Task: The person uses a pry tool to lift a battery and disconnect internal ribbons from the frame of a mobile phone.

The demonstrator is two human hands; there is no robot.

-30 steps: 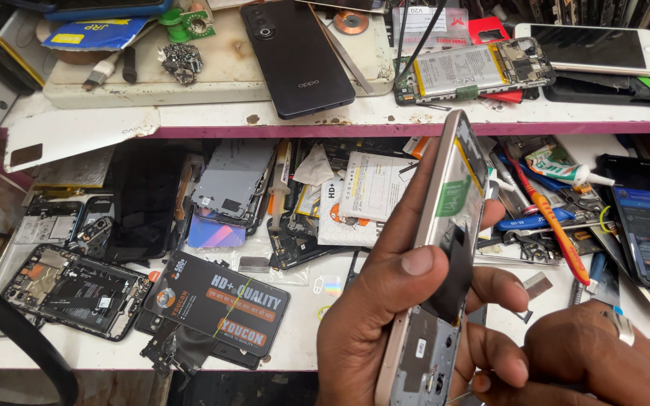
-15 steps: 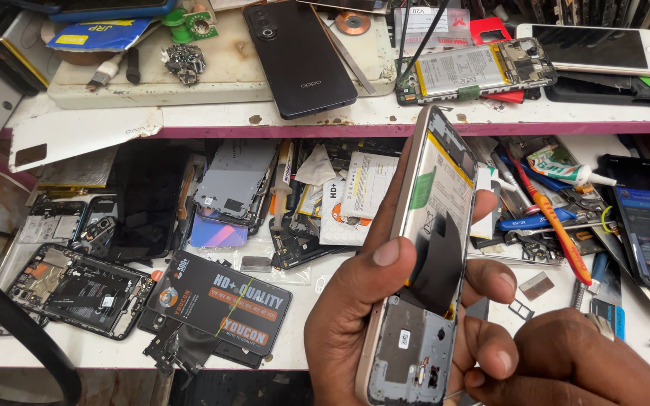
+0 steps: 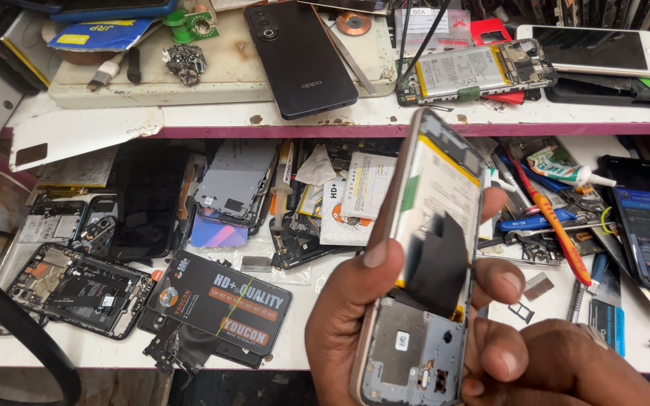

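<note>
White and scuffed, the worktop (image 3: 77, 347) spreads under everything, with a raised shelf (image 3: 212, 116) along its far edge. Both are crowded with phone parts. In front of me I hold up an opened phone (image 3: 423, 263), back cover off, tilted with its top leaning away to the right; its pale battery (image 3: 441, 192) shows, and a black flap (image 3: 438, 259) lies across the battery's lower end. It sits above the near edge of the worktop, right of centre.

My left hand (image 3: 347, 331) grips the phone from behind, thumb pressed on the left rim and the fingers (image 3: 502, 278) curled round the right edge, so they pinch the frame. My right hand (image 3: 566, 368) is low at the corner, knuckles bunched against the phone's lower right side; I cannot tell whether it grips anything.

On the shelf lies a black phone (image 3: 302, 56) face down, and to its right another opened phone (image 3: 475, 71) showing its battery, then a white phone (image 3: 592, 49). On the worktop to the left lies a dark screen panel (image 3: 144, 199), a stripped phone frame (image 3: 77, 289) near the front, and a black packet with orange lettering (image 3: 223, 301) beside it. To the right lie a lit phone (image 3: 648, 225), an orange-handled screwdriver (image 3: 554, 225) and a small glue tube (image 3: 566, 169).
</note>
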